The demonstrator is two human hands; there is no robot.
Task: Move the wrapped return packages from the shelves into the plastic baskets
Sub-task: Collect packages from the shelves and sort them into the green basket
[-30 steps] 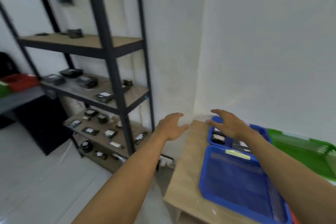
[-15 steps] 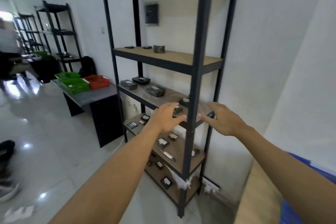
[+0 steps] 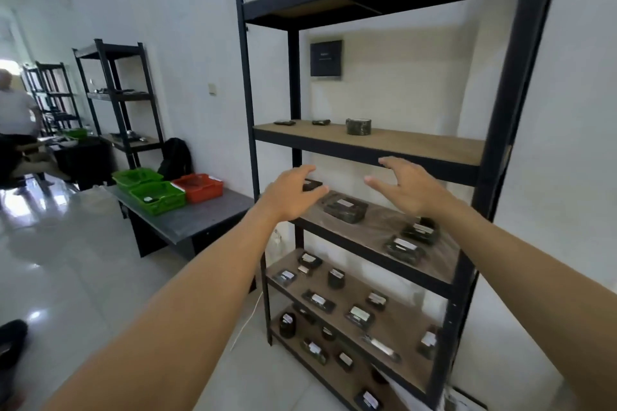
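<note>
A black metal shelf unit [image 3: 494, 157] with wooden boards stands in front of me. Dark wrapped packages with white labels lie on its boards: a large one [image 3: 345, 208] on the middle board, two smaller ones [image 3: 404, 248] to its right, several more on the lower boards, and a wrapped roll [image 3: 358, 126] on the upper board. My left hand [image 3: 292, 195] is open, reaching out just left of the large package. My right hand [image 3: 405, 188] is open above the middle board, to the package's right. Neither hand holds anything.
Two green plastic baskets [image 3: 157, 197] and a red one [image 3: 198, 187] stand on a grey table [image 3: 197, 220] left of the shelves. More black shelving [image 3: 117, 97] lines the far wall. A person in a white shirt [image 3: 13, 110] sits at the far left. The floor is glossy white tile.
My view has swung left from the blue basket on the wooden table to the shelf unit. Both empty hands have risen toward the middle board.
</note>
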